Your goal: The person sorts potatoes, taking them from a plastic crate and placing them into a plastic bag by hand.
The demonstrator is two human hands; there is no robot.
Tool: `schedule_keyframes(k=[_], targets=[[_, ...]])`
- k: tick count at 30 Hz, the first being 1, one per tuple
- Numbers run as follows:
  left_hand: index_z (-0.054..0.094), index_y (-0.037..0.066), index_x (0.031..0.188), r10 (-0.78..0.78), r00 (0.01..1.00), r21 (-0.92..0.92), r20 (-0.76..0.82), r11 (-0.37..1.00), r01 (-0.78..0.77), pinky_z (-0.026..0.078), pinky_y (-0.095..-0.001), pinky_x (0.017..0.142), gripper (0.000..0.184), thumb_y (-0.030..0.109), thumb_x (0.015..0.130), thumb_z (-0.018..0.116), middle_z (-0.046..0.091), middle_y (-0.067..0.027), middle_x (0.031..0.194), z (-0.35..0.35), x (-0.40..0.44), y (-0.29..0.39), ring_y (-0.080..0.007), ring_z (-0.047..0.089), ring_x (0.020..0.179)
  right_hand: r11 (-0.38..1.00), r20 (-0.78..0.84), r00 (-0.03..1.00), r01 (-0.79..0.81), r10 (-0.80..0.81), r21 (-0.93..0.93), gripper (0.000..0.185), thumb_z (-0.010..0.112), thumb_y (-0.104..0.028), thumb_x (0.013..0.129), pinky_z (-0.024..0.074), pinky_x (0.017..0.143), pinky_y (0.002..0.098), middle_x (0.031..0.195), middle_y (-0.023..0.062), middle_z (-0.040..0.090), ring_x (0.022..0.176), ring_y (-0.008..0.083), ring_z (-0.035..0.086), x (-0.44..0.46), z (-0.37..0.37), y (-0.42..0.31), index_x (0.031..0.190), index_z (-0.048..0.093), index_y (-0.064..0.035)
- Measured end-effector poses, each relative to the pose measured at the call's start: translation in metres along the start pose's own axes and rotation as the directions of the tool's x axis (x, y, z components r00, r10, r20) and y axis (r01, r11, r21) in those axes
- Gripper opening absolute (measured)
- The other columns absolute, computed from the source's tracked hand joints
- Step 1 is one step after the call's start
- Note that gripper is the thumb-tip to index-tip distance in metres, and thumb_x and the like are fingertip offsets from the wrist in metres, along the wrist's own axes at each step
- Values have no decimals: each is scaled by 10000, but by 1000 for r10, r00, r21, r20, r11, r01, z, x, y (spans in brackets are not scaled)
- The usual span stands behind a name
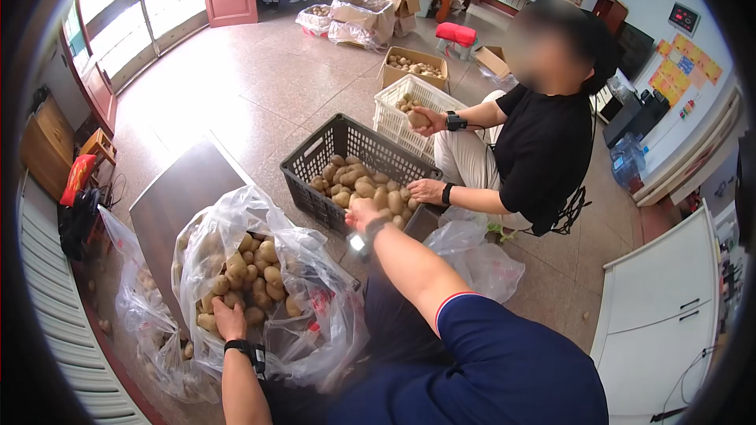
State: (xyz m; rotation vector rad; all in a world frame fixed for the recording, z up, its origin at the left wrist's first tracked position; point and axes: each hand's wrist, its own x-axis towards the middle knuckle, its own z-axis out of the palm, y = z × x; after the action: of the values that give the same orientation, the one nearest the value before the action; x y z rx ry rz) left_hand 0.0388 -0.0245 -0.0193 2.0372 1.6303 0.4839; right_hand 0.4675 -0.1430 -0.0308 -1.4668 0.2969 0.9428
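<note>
At the lower left, my left hand reaches into a clear plastic bag full of potatoes, its fingers curled against a potato. My right hand is over the near rim of a black plastic crate, beside the potatoes inside it. That hand is slightly blurred, and its fingers are partly hidden, so what they hold is unclear. Across the crate, another person squats with one hand at the crate's potatoes and a potato in the other.
A white crate and a cardboard box of potatoes stand beyond the black crate. A flat dark board lies beside the bag. More clear plastic lies near the person's feet. White cabinets stand at right.
</note>
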Motion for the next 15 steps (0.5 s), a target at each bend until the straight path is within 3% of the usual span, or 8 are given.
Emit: schedule_keyframes(k=[5,10,15], targets=[[465,-24,1140,71,997,32,-13,997,-71,436,-478,948,441,89,774,684,545,-280,1165,7,0,-8,-457,539,1096,999,-31,999,12,-14,-43,227,454,-154,935,507,542,345,935,113,615,715,224,600,-2,-2,-1,1104,570,-55],[518,-28,1104,-15,993,233,118,972,-13,461,-487,934,425,148,751,678,528,-266,1132,3,0,-5,-466,559,1053,999,-76,997,13,-15,-34,244,447,-154,938,511,549,347,957,122,623,718,227,600,-7,0,-1,1108,575,-35],[552,-43,1078,-54,988,230,144,973,19,469,-478,939,442,165,712,686,540,-290,1122,-2,-6,-1,-467,562,1046,998,-88,996,20,-26,-67,252,447,-167,942,507,543,336,962,128,632,715,223,599,-3,-1,1,1103,580,-25]])
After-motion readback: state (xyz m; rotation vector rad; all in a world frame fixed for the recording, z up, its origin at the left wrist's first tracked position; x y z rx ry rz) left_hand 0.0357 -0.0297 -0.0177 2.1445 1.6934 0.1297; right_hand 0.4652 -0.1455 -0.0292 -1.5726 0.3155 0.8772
